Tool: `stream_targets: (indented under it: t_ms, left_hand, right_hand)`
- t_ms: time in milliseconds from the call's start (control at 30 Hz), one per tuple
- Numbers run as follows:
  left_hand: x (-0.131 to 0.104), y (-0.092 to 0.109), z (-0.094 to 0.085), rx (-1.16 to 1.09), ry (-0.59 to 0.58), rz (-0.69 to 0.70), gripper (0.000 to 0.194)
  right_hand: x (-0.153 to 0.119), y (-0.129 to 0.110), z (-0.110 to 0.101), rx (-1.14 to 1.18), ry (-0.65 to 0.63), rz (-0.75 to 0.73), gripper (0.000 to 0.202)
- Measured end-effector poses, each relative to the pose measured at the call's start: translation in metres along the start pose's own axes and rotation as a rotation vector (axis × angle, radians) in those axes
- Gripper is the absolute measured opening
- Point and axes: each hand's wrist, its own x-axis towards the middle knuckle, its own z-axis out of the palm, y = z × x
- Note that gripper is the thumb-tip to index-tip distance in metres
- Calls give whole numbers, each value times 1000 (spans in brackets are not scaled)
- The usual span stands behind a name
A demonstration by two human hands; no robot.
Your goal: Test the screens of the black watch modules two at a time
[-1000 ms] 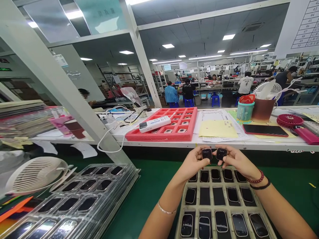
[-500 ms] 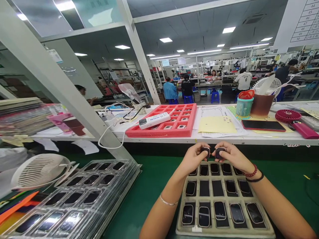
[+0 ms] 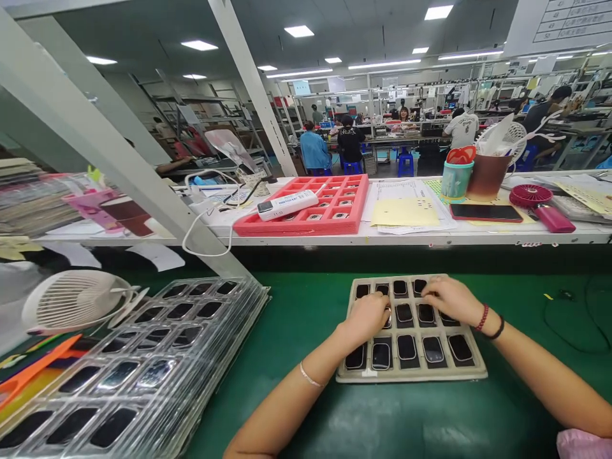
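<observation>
While both hands are resting low over the beige tray (image 3: 478,373), the left hand (image 3: 369,316) is lying curled, knuckles up, on the tray's middle row near its left edge, fingertips pressing down around a small black screen piece (image 3: 388,317) that is mostly hidden; cannot tell if it is pinching it or just touching. The right hand (image 3: 449,298) is lying palm down across the upper right part of the tray, fingers bent over the back rows toward the far right corner; whatever is under them is covered, so its grip cannot be told either. A red bead bracelet and a black band are sitting on the right wrist, a thin silver bracelet on the left.

The tray is lying flat on the green mat (image 3: 306,357), nearer the mat's far edge and about mid-width, its pockets filled with dark glossy screen pieces, the front row uncovered. On the mat's left side a stack of clear blister trays (image 3: 143,370) is leaning out toward the near left corner, with a white fan (image 3: 71,306) just beside it.

On the white shelf (image 3: 478,240) behind the mat's far edge, a red compartment tray (image 3: 351,220) is sitting with a white device (image 3: 287,205) across its left end; yellow paper (image 3: 404,212), a black phone (image 3: 485,212) and a teal cup (image 3: 455,180) are lying to its right. Other people are sitting at benches far behind.
</observation>
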Motion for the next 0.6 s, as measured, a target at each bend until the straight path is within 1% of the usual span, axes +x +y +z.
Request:
stream_targets:
  t_ms: [67,133,167,233,333,467,533,600]
  left_hand:
    - [3,8,1,40,-1,0,18]
    - [12,19,3,48,4,40,19]
    - [18,25,6,38,3,77,18]
    - [31,39,12,2,-4,158,15]
    - [44,52,22,-74,-16,229,20]
    - [44,53,26,-242,-37,288,26]
    - [41,51,22,-355,-55,303,21]
    - [42,48,15,-480,-62,283,16]
  right_hand:
    - [-13,15,-12,-80,-21,55,17]
    - [-26,25,-17,-142,-44,93,11]
    - [-31,27,-17,-166,-52,104,8]
    - [-38,26,-14,-198,-59,117,11]
    - [-42,20,-8,-217,-53,132,14]
    - [-44,18,-5,-171,-44,135,15]
    - [-44,19,-6,-120,-38,126,15]
    - [-42,21,-6,-50,-32,107,16]
